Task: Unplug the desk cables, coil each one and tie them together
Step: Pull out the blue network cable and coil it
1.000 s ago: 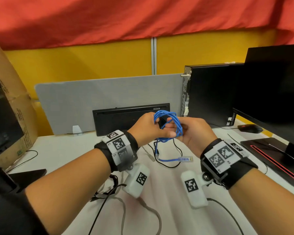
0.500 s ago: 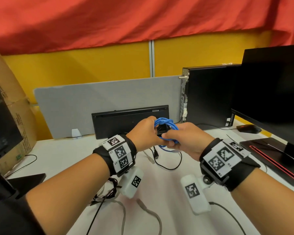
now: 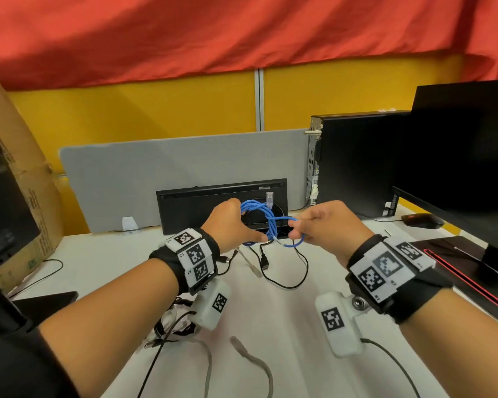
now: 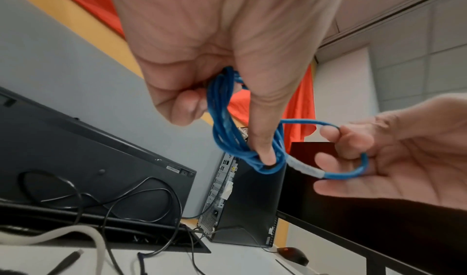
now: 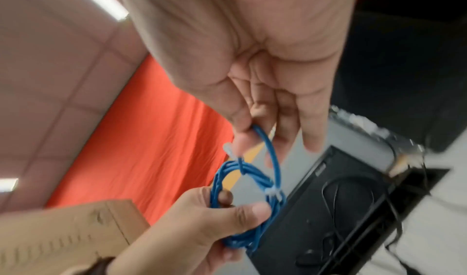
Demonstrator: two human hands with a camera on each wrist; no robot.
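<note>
A coiled blue network cable [image 3: 259, 215] is held above the desk in front of the keyboard. My left hand [image 3: 230, 225] grips the coil [image 4: 222, 119], thumb through its loops. My right hand [image 3: 322, 225] pinches a loose loop of the same cable [image 4: 353, 171] pulled out to the right; the same loop [image 5: 272, 153] shows in the right wrist view. A clear plug [image 3: 269, 196] sticks up from the coil. On the desk lie a black cable [image 3: 285, 280] and a grey network cable [image 3: 256, 360], both loose.
A black keyboard [image 3: 202, 208] leans upright against a grey divider [image 3: 170, 173]. A black PC tower [image 3: 354, 162], a monitor [image 3: 466, 156] and a mouse [image 3: 421, 221] stand at the right. A cardboard box [image 3: 18, 173] is at the left. A tangle of cables [image 3: 170, 323] lies under my left wrist.
My hands have drawn apart: the right has pulled a loop of blue cable out to the right while the left keeps the coil. The hanging end with its plug has been taken up.
</note>
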